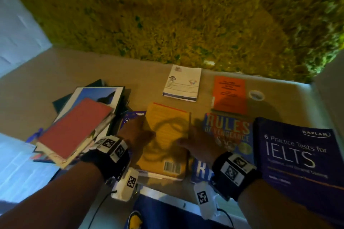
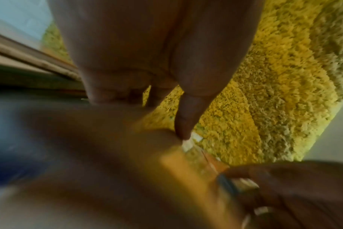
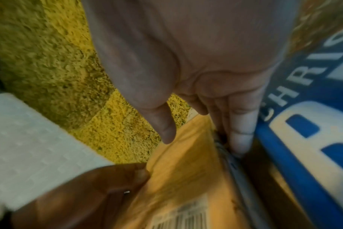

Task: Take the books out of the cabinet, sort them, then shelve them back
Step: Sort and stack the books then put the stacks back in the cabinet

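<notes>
A yellow book (image 1: 165, 135) lies back cover up, barcode toward me, in the middle of the tan table (image 1: 55, 80). My left hand (image 1: 138, 134) grips its left edge and my right hand (image 1: 195, 145) grips its right edge. In the right wrist view my thumb (image 3: 164, 128) lies over the yellow cover (image 3: 182, 170) and my fingers (image 3: 239, 136) reach down its side, next to a blue book (image 3: 303, 124). The left wrist view is blurred; my thumb (image 2: 184, 117) touches the yellow book's (image 2: 186, 167) far corner.
The blue "Rules of Vengeance" book (image 1: 229, 132) and a purple IELTS book (image 1: 297, 154) lie right of my hands. An orange book (image 1: 229, 95), a white book (image 1: 181, 83) and a tape roll (image 1: 256, 95) lie farther back. A loose stack topped by a red book (image 1: 74, 128) sits left. Green-yellow carpet (image 1: 186, 15) lies beyond.
</notes>
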